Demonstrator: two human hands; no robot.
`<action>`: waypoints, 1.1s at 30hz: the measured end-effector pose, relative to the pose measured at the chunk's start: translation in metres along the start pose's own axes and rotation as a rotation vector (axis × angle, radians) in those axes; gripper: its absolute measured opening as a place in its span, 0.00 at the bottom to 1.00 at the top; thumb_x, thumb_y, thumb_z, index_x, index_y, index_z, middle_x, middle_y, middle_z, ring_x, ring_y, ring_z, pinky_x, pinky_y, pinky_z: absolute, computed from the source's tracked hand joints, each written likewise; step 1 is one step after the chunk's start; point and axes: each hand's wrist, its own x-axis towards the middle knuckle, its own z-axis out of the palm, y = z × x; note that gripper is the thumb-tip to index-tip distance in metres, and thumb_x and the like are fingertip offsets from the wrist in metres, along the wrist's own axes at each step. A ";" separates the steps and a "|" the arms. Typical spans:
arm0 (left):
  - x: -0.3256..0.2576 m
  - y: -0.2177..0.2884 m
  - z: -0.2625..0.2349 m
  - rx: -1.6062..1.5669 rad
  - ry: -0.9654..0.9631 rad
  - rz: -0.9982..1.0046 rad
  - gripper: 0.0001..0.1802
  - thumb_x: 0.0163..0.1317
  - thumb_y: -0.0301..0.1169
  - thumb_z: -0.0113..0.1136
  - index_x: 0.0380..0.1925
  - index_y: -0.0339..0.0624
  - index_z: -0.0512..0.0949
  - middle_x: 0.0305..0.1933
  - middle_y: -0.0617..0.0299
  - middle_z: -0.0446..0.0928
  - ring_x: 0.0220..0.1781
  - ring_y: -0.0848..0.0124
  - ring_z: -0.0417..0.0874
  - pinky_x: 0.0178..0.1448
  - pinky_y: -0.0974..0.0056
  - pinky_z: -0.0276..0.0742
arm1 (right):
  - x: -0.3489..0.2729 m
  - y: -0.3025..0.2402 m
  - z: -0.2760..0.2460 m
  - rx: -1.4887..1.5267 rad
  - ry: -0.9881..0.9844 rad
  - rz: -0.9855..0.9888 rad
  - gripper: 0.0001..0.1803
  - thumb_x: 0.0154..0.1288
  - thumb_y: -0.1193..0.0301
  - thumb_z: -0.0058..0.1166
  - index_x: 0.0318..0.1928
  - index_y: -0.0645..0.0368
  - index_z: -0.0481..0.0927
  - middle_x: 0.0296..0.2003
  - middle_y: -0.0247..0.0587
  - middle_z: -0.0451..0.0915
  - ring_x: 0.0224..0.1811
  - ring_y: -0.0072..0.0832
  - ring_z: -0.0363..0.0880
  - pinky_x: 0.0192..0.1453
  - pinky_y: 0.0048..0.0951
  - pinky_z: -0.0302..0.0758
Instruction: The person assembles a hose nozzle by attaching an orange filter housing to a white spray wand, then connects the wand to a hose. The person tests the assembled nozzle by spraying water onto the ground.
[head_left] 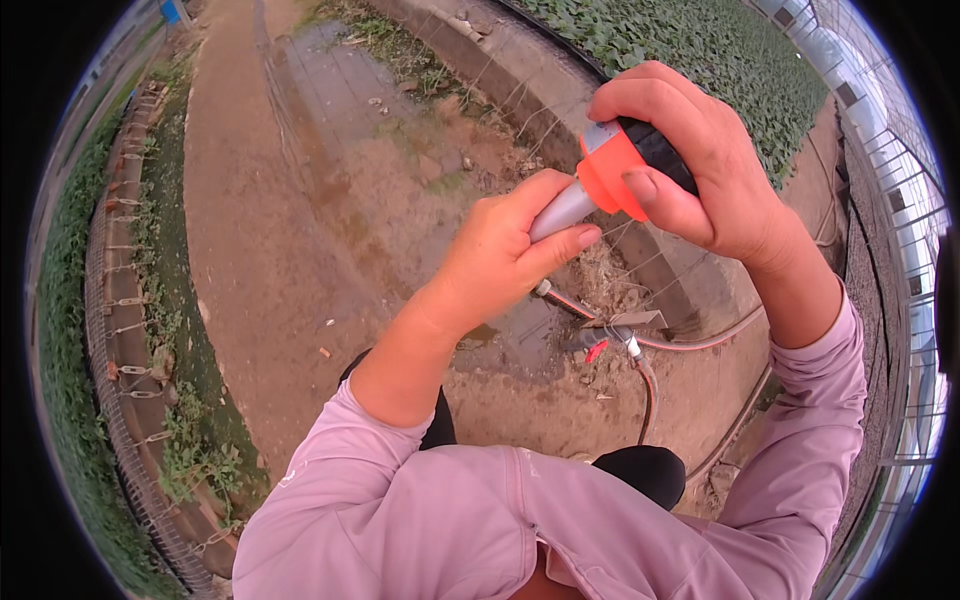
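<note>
Wrapped round a smooth grey tube [562, 211] is my left hand [487, 245], its thumb lying along the near side. The tube's upper end runs into a bright orange collar [608, 165], capped by a ribbed black piece [657, 152]; together they look like a watering nozzle head. My right hand [715, 150] grips this head from above and the right, fingers over the far side and thumb on the orange part. Below my left hand a striped hose [570, 302] comes into view; whether it joins the tube is hidden.
On the ground, a pipe fitting with a red valve handle [597, 351] joins striped hoses. A low concrete curb [500, 85] borders a bed of green plants [690, 50] at the far right. A wet patch [340, 95] lies ahead; a chain-like row [130, 300] and greenery line the left.
</note>
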 end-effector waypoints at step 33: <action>0.033 -0.067 0.001 -0.064 0.182 -0.048 0.23 0.48 0.34 0.71 0.43 0.41 0.72 0.25 0.69 0.75 0.29 0.80 0.75 0.34 0.73 0.70 | -0.009 0.056 0.004 0.435 0.660 0.677 0.24 0.67 0.54 0.37 0.30 0.63 0.75 0.19 0.37 0.74 0.19 0.27 0.71 0.24 0.28 0.65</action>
